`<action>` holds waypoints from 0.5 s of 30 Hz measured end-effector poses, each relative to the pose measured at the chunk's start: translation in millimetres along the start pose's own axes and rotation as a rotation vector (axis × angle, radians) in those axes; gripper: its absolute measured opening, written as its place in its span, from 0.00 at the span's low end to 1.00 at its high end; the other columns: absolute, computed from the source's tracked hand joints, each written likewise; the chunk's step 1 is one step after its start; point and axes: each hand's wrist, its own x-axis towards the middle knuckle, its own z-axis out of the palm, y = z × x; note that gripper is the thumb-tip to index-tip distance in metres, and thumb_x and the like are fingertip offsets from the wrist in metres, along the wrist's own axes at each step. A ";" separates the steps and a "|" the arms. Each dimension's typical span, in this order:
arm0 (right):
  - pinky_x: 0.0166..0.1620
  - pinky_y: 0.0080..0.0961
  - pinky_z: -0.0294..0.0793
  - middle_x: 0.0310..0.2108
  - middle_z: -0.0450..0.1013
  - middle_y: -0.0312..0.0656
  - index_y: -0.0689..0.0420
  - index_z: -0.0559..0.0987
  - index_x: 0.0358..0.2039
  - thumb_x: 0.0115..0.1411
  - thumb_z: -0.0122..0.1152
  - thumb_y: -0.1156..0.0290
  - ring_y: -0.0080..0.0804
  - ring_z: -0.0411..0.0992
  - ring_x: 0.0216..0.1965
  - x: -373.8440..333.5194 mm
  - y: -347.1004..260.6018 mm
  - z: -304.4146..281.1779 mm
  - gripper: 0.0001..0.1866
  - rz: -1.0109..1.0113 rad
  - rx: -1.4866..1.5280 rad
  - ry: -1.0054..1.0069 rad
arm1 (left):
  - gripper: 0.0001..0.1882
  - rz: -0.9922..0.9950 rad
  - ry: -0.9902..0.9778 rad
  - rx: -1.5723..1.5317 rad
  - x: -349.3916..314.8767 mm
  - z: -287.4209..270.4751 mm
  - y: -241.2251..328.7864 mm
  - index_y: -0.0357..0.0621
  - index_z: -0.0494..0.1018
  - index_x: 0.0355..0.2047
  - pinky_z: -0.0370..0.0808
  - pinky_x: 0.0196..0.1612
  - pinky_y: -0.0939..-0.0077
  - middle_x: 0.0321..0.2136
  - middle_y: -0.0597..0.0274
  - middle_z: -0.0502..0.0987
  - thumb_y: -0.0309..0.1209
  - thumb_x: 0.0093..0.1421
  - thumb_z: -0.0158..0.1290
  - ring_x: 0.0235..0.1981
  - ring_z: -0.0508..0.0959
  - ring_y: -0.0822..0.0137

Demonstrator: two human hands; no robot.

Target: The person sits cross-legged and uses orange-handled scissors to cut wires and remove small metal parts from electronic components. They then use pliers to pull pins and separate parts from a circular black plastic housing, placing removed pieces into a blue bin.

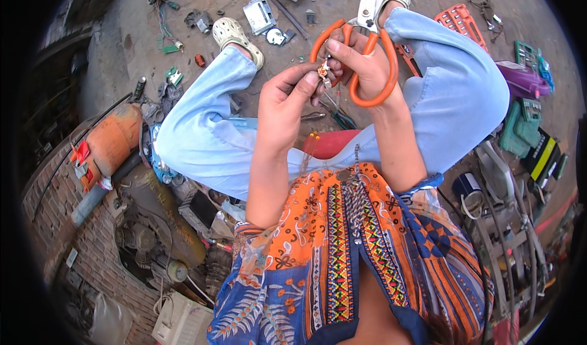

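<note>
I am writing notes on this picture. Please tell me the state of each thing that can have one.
left hand: closed, pinching a small part
small part: held between both hands
right hand: closed on the scissors
scissors: held, blades shut and pointing away
orange cylinder: lying on its side

Two hands are showing: a left hand (284, 103) and a right hand (361, 60). One pair of orange scissors (367, 51) is showing. Two white shoes (235, 37) are sitting far on the ground. One orange tank (113, 143) is lying at the left.
</note>
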 end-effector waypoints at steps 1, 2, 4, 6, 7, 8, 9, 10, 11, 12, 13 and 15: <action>0.25 0.18 0.65 0.20 0.70 0.37 0.62 0.73 0.26 0.56 0.58 0.68 0.20 0.67 0.22 1.2 2.9 -0.9 0.10 -0.004 0.031 0.009 | 0.11 -0.002 0.000 -0.013 0.6 0.0 -0.4 0.31 0.72 0.40 0.66 0.31 0.80 0.28 0.63 0.74 0.28 0.62 0.49 0.28 0.69 0.75; 0.25 0.18 0.65 0.20 0.70 0.36 0.63 0.73 0.26 0.56 0.58 0.69 0.20 0.66 0.21 3.3 8.9 -2.0 0.10 -0.008 0.063 0.017 | 0.12 0.008 0.019 -0.009 1.3 -0.4 -1.9 0.31 0.72 0.40 0.66 0.31 0.80 0.28 0.63 0.74 0.28 0.62 0.49 0.28 0.69 0.75; 0.25 0.18 0.64 0.20 0.70 0.36 0.63 0.73 0.26 0.56 0.58 0.70 0.19 0.65 0.20 4.7 12.2 -1.5 0.09 -0.034 0.040 0.059 | 0.12 0.033 0.063 0.003 1.4 -2.8 -5.4 0.31 0.72 0.40 0.66 0.30 0.80 0.29 0.62 0.74 0.29 0.62 0.49 0.28 0.70 0.74; 0.25 0.18 0.64 0.20 0.70 0.36 0.63 0.73 0.25 0.56 0.59 0.70 0.19 0.65 0.20 4.0 12.2 -0.6 0.09 -0.080 -0.071 0.134 | 0.12 0.094 0.146 0.046 1.4 -1.6 -8.8 0.31 0.73 0.40 0.68 0.30 0.82 0.28 0.63 0.75 0.28 0.61 0.50 0.27 0.71 0.76; 0.25 0.18 0.64 0.20 0.70 0.36 0.62 0.73 0.25 0.56 0.59 0.70 0.19 0.65 0.20 3.6 12.0 0.7 0.09 -0.095 -0.065 0.139 | 0.11 0.124 0.187 0.066 1.9 -0.3 -10.3 0.32 0.73 0.40 0.69 0.30 0.83 0.28 0.63 0.76 0.28 0.61 0.51 0.27 0.71 0.76; 0.25 0.17 0.64 0.20 0.70 0.36 0.62 0.73 0.25 0.55 0.60 0.71 0.19 0.65 0.20 3.2 11.2 2.4 0.09 -0.110 -0.060 0.144 | 0.11 0.141 0.188 0.058 2.8 1.6 -11.1 0.32 0.73 0.40 0.69 0.30 0.83 0.28 0.63 0.75 0.28 0.61 0.51 0.27 0.71 0.76; 0.25 0.17 0.64 0.20 0.70 0.36 0.62 0.72 0.25 0.55 0.61 0.71 0.19 0.65 0.20 2.6 11.0 3.6 0.09 -0.122 -0.052 0.148 | 0.12 0.156 0.192 0.049 2.7 4.4 -11.3 0.32 0.73 0.40 0.69 0.31 0.82 0.27 0.63 0.75 0.28 0.61 0.50 0.27 0.71 0.76; 0.25 0.17 0.64 0.20 0.70 0.36 0.62 0.72 0.26 0.54 0.61 0.71 0.19 0.66 0.21 2.6 11.7 2.8 0.09 -0.130 -0.070 0.178 | 0.12 0.172 0.196 0.041 2.6 6.3 -10.7 0.32 0.73 0.40 0.70 0.31 0.82 0.27 0.63 0.75 0.29 0.61 0.50 0.27 0.72 0.76; 0.25 0.17 0.65 0.20 0.70 0.36 0.62 0.72 0.26 0.54 0.62 0.70 0.19 0.66 0.21 2.5 12.9 0.9 0.10 -0.139 -0.088 0.209 | 0.12 0.150 0.194 0.045 2.9 8.1 -8.4 0.32 0.73 0.40 0.70 0.32 0.82 0.27 0.63 0.75 0.29 0.61 0.51 0.27 0.72 0.76; 0.25 0.17 0.65 0.20 0.70 0.36 0.62 0.72 0.27 0.54 0.63 0.70 0.19 0.66 0.22 2.4 13.9 -0.1 0.10 -0.149 -0.107 0.242 | 0.12 0.128 0.188 0.049 3.8 9.5 -5.4 0.32 0.73 0.40 0.70 0.32 0.82 0.27 0.63 0.75 0.29 0.61 0.51 0.27 0.72 0.76; 0.25 0.17 0.65 0.20 0.70 0.36 0.62 0.72 0.28 0.53 0.63 0.70 0.19 0.67 0.22 2.1 14.4 0.0 0.11 -0.157 -0.135 0.253 | 0.12 0.105 0.183 0.053 4.4 9.9 -4.0 0.32 0.73 0.39 0.70 0.32 0.82 0.27 0.63 0.75 0.30 0.61 0.51 0.27 0.72 0.76; 0.26 0.16 0.66 0.20 0.69 0.36 0.63 0.71 0.29 0.53 0.64 0.70 0.19 0.67 0.23 1.1 14.4 0.4 0.12 -0.173 -0.191 0.277 | 0.12 0.072 0.155 0.096 6.2 8.2 -4.7 0.32 0.72 0.38 0.70 0.31 0.82 0.27 0.64 0.75 0.30 0.60 0.52 0.27 0.72 0.76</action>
